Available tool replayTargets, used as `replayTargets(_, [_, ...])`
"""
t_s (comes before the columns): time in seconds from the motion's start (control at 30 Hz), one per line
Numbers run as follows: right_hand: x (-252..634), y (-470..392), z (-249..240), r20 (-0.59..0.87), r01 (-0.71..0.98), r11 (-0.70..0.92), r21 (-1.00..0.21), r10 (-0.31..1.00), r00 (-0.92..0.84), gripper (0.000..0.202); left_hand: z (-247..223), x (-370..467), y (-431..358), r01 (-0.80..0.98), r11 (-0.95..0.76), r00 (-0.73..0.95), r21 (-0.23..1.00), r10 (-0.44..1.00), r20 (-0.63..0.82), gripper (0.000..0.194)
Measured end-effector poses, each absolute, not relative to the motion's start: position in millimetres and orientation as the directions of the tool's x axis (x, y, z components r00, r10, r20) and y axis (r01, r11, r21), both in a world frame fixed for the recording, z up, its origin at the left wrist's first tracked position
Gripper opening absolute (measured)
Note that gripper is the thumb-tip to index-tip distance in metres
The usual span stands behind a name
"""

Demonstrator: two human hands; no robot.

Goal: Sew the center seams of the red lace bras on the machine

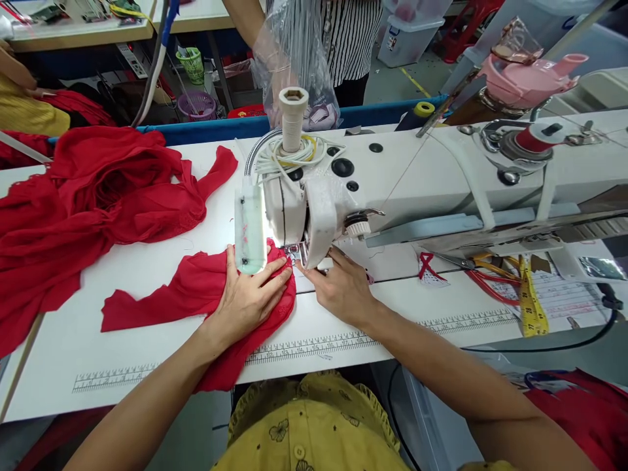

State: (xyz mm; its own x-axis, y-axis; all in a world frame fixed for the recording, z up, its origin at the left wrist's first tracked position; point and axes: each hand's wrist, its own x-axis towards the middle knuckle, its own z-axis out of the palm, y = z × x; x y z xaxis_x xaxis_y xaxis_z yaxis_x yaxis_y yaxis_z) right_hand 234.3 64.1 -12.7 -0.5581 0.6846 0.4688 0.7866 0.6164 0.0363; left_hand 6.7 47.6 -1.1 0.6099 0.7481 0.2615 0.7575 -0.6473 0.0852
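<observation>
A white sewing machine (412, 170) stands across the table, its needle end above red fabric (167, 288). My left hand (248, 294) lies on that fabric with its fingers stretched out, just left of the presser foot (293, 251). Part of the fabric drapes over the front table edge. On the other side of the foot, my right hand (343, 284) is bent in close under the machine head. Its fingers look closed, but the machine covers their tips and anything between them. A small lit lamp (249, 226) partly hides the stitching area.
Heaped red fabric (103, 196) lies at the left. Scissors (483, 265), a yellow tape measure (532, 301) and papers (564, 297) lie at the right. A printed ruler (314, 345) runs along the front edge. Beyond the machine, a person in stripes (348, 46) stands near a plastic bag (294, 59).
</observation>
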Motion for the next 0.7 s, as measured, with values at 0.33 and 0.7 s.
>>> replayTargets(0.33, [232.6, 64.5, -15.7, 0.463, 0.783, 0.622, -0.032, 0.703, -0.54, 0.036, -2.9, 6.7, 47.6, 0.751, -0.655, 0.61, 0.087, 0.738, 0.29, 0.031])
replayTargets(0.7, [239.0, 69.6, -10.8, 0.508, 0.771, 0.617, -0.16, 0.721, -0.472, 0.026, -1.2, 7.0, 46.6, 0.755, -0.644, 0.592, 0.124, 0.75, 0.294, 0.031])
